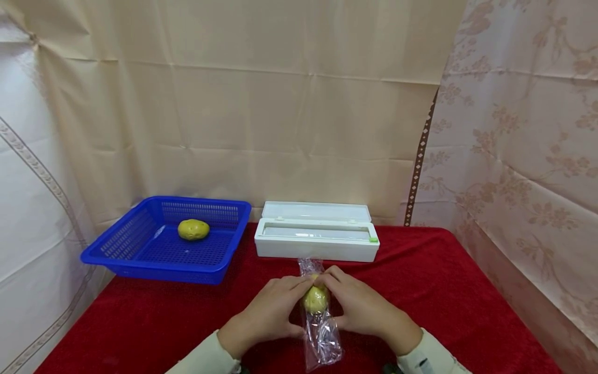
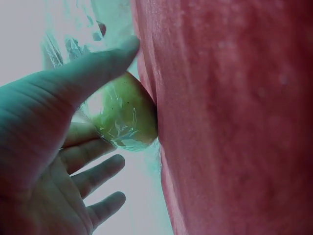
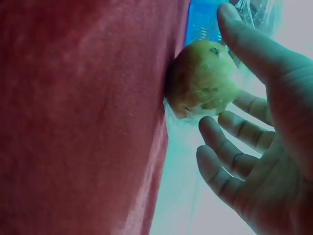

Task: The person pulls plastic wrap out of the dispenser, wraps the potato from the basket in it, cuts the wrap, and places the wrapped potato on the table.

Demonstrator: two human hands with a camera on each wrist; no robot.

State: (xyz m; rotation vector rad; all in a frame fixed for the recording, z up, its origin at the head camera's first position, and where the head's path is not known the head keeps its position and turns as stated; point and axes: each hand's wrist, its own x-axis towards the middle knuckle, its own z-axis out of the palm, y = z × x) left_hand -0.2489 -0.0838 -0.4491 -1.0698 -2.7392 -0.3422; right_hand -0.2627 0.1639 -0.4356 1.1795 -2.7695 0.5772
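Observation:
A yellow potato [image 1: 316,300] lies on the red cloth in front of me, with clear plastic film [image 1: 322,337] around it. The film stretches out beyond both ends of the potato and is crumpled at the near end. My left hand [image 1: 271,306] is on its left side, index fingertip at the potato's far top and thumb apart from it. From the right, my right hand [image 1: 362,306] mirrors this, its fingertips meeting the left ones over the potato. Both wrist views show the wrapped potato [image 2: 124,112] beside loosely extended fingers [image 3: 227,156].
Behind the hands stands a white cling film box [image 1: 317,249] with its lid raised and a green slider at the right. To the left is a blue plastic basket [image 1: 173,270] holding another potato [image 1: 193,229]. Curtains [image 1: 280,114] hang behind the red-covered table [image 1: 448,301].

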